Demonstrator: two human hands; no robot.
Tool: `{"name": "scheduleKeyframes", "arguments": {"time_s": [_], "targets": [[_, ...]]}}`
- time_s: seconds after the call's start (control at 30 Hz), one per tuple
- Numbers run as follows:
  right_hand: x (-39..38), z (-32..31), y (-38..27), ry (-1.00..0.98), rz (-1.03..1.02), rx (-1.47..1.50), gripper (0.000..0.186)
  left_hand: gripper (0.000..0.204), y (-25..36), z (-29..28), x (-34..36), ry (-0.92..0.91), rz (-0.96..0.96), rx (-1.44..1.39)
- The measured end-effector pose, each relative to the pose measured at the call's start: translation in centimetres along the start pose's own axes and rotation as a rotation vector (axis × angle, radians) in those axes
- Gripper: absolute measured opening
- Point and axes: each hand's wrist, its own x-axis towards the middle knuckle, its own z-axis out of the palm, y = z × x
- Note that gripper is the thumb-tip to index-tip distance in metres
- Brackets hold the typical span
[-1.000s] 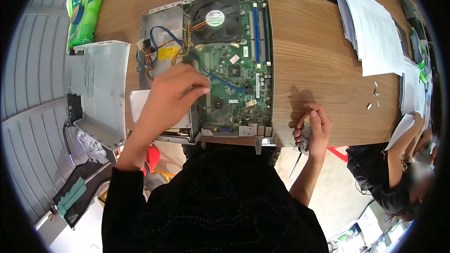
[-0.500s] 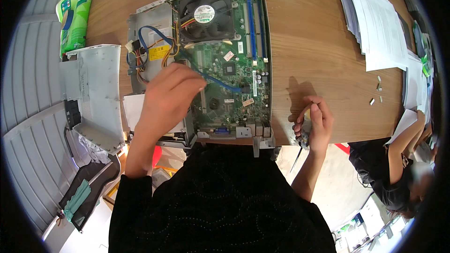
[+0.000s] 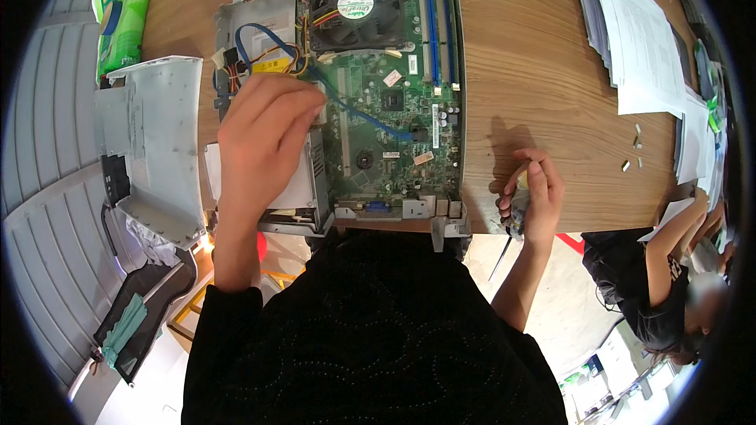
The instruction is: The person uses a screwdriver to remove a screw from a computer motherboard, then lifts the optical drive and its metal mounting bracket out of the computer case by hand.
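Observation:
An opened computer case [image 3: 461,110] lies on the table in front of me, its green motherboard [image 3: 370,122] facing up. My left hand [image 3: 264,138] is over the left part of the case, with its fingers curled together. Anything between them is hidden. A blue flat cable [image 3: 358,112] runs from behind its fingers to the board's right side, and coloured power wires [image 3: 232,71] lie beyond the hand. Off the case's right edge, my right hand [image 3: 539,193] is wrapped round a screwdriver [image 3: 516,216], whose shaft points down toward me. A black fan [image 3: 386,12] sits at the far end.
A detached metal cover [image 3: 161,126] lies on the left, with a green pack [image 3: 130,20] beyond it. Paper stacks [image 3: 630,39] cover the far right, near several small pale pieces [image 3: 627,165]. Another person [image 3: 642,283] handles paper at the right.
My left hand has moved left, away from over the motherboard. In the view, the case sits slightly higher and further right. My right hand still grips the screwdriver, almost in the same place.

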Motion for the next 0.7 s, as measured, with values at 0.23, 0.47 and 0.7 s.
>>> {"name": "scheduleKeyframes", "arguments": {"time_s": [0.23,0.47,0.7], "targets": [[-0.06,0.19,-0.11,0.005,-0.016,-0.02,0.033,0.015,-0.17,-0.07,-0.31,0.053,-0.039,0.005],[0.11,0.18,0.09,0.007,-0.039,-0.027,0.034,0.015,-0.32,-0.14,-0.33,0.039,-0.04,0.007],[0.24,0.09,0.13,0.0,-0.053,-0.01,0.035,0.014,-0.26,-0.05,-0.18,0.033,-0.045,0.007]]}}
